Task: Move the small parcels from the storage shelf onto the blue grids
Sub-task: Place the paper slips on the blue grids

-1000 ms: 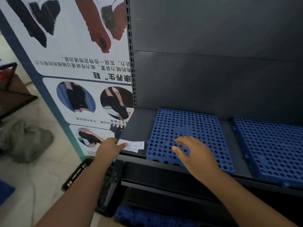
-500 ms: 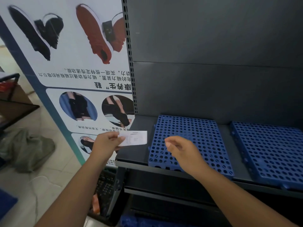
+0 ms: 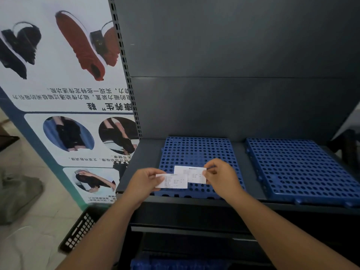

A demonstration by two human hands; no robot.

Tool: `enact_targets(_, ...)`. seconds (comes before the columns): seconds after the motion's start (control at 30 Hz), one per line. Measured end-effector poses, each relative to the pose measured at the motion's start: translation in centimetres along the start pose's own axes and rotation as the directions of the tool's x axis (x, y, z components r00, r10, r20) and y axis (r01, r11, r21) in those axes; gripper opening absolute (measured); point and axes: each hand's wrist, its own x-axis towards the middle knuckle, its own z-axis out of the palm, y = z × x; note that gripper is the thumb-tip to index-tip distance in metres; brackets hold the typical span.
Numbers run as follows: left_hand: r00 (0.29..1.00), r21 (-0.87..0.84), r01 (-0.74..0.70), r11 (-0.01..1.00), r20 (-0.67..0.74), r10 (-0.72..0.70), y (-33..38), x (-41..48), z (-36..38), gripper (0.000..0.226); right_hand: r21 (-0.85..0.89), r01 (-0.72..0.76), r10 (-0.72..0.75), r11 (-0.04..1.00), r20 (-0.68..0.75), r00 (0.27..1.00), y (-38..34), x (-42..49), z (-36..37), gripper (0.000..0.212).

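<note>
At the front edge of a dark metal storage shelf (image 3: 146, 162), a person's two hands hold two small white printed paper slips. The left hand (image 3: 144, 184) pinches the left paper slip (image 3: 171, 181) by its left end. The right hand (image 3: 222, 178) pinches the right paper slip (image 3: 194, 174) by its right end. Both slips lie with their long axis running left to right, and the left one overlaps the near corner of the right one. They hover just above the front part of the left blue grid (image 3: 196, 151), a perforated plastic panel lying flat on the shelf.

The right blue grid (image 3: 300, 168), a second panel of the same kind, lies beside it, apart from it by a strip of bare shelf. Neither grid carries a parcel, and no small parcel is visible anywhere in view, so which way the parcels lie from the hands cannot be told.

Both hands are directly over the left grid, and the right hand is the nearer one to the right grid. Judging from this, no parcel has yet been placed, and both hands are occupied with paper.

To the left stands an upside-down shoe poster (image 3: 64, 94), with a black plastic crate (image 3: 81, 228) on the floor below it.
</note>
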Motion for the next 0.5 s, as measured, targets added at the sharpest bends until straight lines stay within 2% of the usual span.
enact_targets(0.1,0.999,0.002,0.024,1.000,-0.028,-0.024,-1.4,-0.3,-1.2,0.016,-0.068,-0.018,0.016,0.998,-0.021,1.000,1.8,0.6,0.3,0.008)
enact_targets(0.2,0.998,0.085,0.014,0.996,-0.056,-0.010,-2.8,-0.7,-2.8,0.015,-0.163,-0.046,0.040,0.986,-0.036,0.999,3.2,1.2,1.4,0.014)
enact_targets(0.37,0.997,-0.020,0.047,0.999,-0.053,-0.048,-3.2,-1.7,-3.6,0.025,-0.296,-0.082,0.046,0.952,-0.124,0.991,4.1,1.7,2.8,0.017)
enact_targets(0.43,0.997,-0.034,0.031,0.999,-0.065,-0.033,-2.6,-2.0,-3.3,0.023,-0.308,-0.068,0.033,0.949,-0.118,0.992,4.2,1.6,3.0,0.009)
enact_targets(0.5,0.997,-0.051,-0.003,0.999,-0.082,-0.001,-1.6,-2.2,-2.8,0.019,-0.291,-0.056,0.022,0.955,-0.120,0.993,4.2,1.6,2.7,0.016)
